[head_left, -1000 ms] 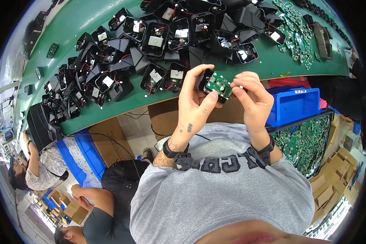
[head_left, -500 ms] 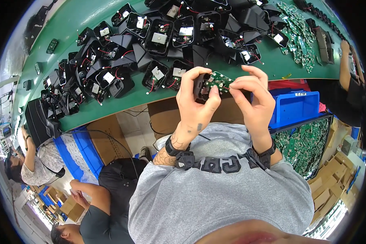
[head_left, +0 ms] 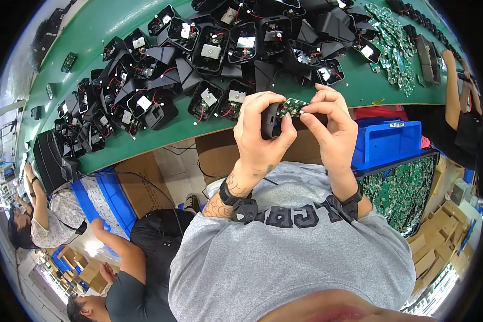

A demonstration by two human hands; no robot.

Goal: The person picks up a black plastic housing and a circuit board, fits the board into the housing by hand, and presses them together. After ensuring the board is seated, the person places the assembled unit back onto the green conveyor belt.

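My left hand [head_left: 255, 131] is closed around a small black plastic housing [head_left: 269, 119], held up in front of the table's near edge. A green circuit board [head_left: 292, 107] sits tilted at the housing's open side, with my left thumb against its lower edge. My right hand [head_left: 334, 123] meets the board's right end with thumb and index finger pinched together. Whatever lies between those fingertips is too small to make out. Beyond my hands, many open black housings [head_left: 210, 51] with red wires and silvery blocks lie heaped on the green table [head_left: 198, 129].
Loose green circuit boards [head_left: 394, 48] are piled at the far right. To my right stand a blue bin [head_left: 389, 140] and, below it, a box of boards [head_left: 400, 193]. Co-workers sit close by on my left, and another person's arm [head_left: 452, 88] reaches in from the right.
The housing and board have turned slightly in my left hand and shifted a little right. My right fingers have drawn closer together at the board's end.
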